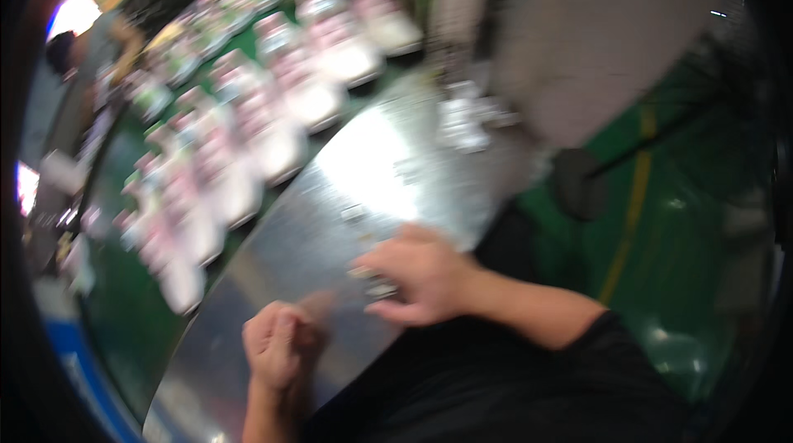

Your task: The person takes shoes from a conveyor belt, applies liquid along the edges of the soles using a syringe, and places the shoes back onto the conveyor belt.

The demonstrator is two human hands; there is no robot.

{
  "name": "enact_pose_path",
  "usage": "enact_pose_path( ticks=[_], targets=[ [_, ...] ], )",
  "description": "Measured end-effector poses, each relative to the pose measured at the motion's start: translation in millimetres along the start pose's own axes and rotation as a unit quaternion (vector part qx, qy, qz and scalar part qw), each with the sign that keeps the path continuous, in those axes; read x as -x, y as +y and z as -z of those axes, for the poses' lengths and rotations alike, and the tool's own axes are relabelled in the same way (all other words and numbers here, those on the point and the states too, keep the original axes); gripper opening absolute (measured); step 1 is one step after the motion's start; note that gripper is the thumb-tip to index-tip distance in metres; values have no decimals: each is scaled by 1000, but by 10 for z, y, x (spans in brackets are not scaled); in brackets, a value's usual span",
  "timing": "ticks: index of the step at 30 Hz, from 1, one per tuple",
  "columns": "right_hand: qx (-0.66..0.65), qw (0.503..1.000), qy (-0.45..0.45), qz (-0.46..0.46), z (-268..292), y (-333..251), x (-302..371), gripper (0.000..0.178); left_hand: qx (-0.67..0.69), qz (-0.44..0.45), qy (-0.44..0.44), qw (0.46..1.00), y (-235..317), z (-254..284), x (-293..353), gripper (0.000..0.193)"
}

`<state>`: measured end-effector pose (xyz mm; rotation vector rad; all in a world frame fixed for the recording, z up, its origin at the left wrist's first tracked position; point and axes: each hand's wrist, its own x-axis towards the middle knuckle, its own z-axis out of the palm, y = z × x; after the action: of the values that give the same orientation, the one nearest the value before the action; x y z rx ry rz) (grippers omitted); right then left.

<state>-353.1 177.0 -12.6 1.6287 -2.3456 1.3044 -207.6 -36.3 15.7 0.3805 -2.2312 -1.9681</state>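
My left hand (pixel 277 345) is closed in a fist above the near part of a shiny metal table (pixel 273 269). Whatever its fingers may hold is hidden. To its right, my right hand (pixel 429 273) is curled, with a small grey-and-white item (pixel 380 288) between thumb and fingers. Blur keeps me from telling what kind of item it is. A little beyond that hand, a small pale piece (pixel 353 212) lies on the metal surface.
Pink-and-white shoes (pixel 273 141) stand in rows on a green surface (pixel 116 278) along the table's left side. A crumpled white bundle (pixel 464 119) lies at the far end. A person (pixel 99 54) is at the upper left. Green floor with a yellow line (pixel 632 211) is on the right.
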Motion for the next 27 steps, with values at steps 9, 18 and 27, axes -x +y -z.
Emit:
enact_pose_path(
  ticks=[9,18,27],
  targets=[
    [25,998,40,-29,13,-30,1,48,-171,-62,-35,983,-132,-187,-95,12],
    [51,998,2,-29,55,114,-119,40,-262,-217,-8,940,-193,-216,-268,5],
    [104,991,-7,-88,370,-283,-65,53,-208,-262,24,942,-553,-150,-198,6]
  ],
)
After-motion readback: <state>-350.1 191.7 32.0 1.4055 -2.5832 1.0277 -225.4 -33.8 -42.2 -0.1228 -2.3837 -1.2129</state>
